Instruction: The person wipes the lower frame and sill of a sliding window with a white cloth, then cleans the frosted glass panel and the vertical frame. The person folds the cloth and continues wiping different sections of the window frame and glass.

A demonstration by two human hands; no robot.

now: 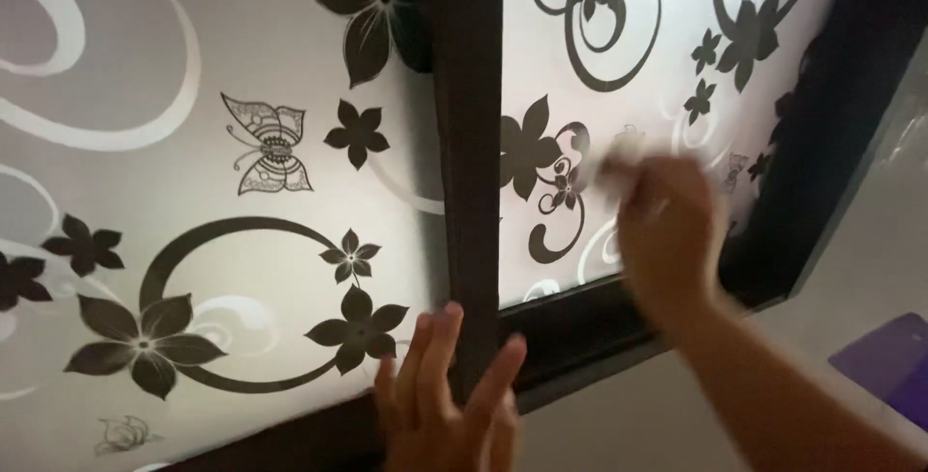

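Nearest the camera, the left hand [447,397] rises from the bottom edge with its fingers [435,342] spread and held straight. It holds nothing. The fingertips rest against the lower end of the dark upright bar [468,143] that divides the window, one finger on each side of its foot.

A little farther on, the right hand [667,230] reaches up from the lower right, its forearm crossing the pale wall [619,424] under the window. This hand is blurred. Its fingers are curled in around a small pale cloth [623,155], which shows at the upper left of the knuckles; how tightly they close I cannot tell. The cloth lies against the right pane [628,28], low down and just right of the upright bar, over the printed flower-and-scroll pattern.

Beyond the hands, the left pane [222,95] is frosted and backlit, printed with dark flowers, a lined butterfly [271,146] and white swirls. A large dark ring with a flower [143,342] sits near its lower left. A dark frame [822,143] runs along the bottom of both panes and up the right side. At the far right edge a purple thing [884,361] is partly in view, too cropped to identify.
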